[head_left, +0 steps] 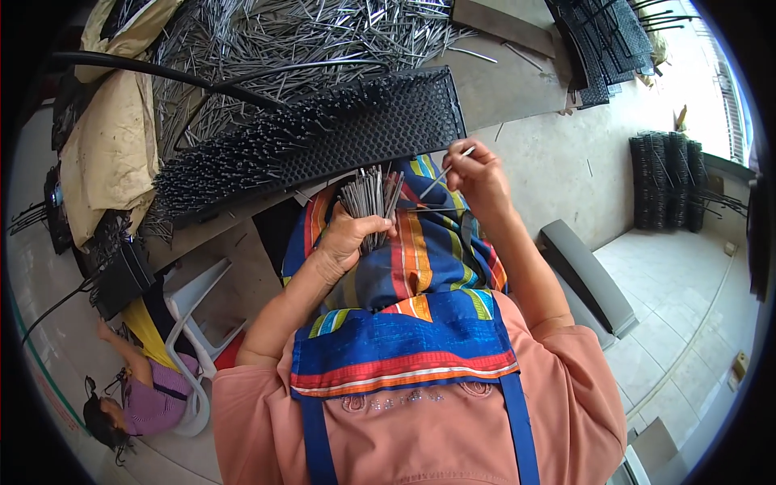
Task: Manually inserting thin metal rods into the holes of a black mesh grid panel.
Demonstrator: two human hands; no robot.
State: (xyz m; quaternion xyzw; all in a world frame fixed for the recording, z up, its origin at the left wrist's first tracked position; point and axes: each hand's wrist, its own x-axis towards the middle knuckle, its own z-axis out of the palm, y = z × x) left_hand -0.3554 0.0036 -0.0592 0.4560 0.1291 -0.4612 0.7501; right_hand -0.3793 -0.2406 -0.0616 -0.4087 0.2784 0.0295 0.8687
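My left hand (353, 236) is closed round a bundle of thin grey rods (370, 196), held upright over my lap. To its right my right hand (482, 176) is raised and pinches a single thin rod (436, 183) that slants down to the left. Just beyond both hands lies a long black tray (416, 113) full of small round holes, tilted up toward the right. Many dark rods (234, 149) stand packed in its left part, while bare holes show on the right. My striped apron (420, 250) covers my lap under the bundle.
A large heap of loose grey rods (307, 36) covers the worktable behind the tray. A black cable (162, 67) crosses above the tray's left side. Brown sacking (117, 153) hangs at the left. Another person (158, 396) sits at lower left. Black racks (667, 178) stand at the right.
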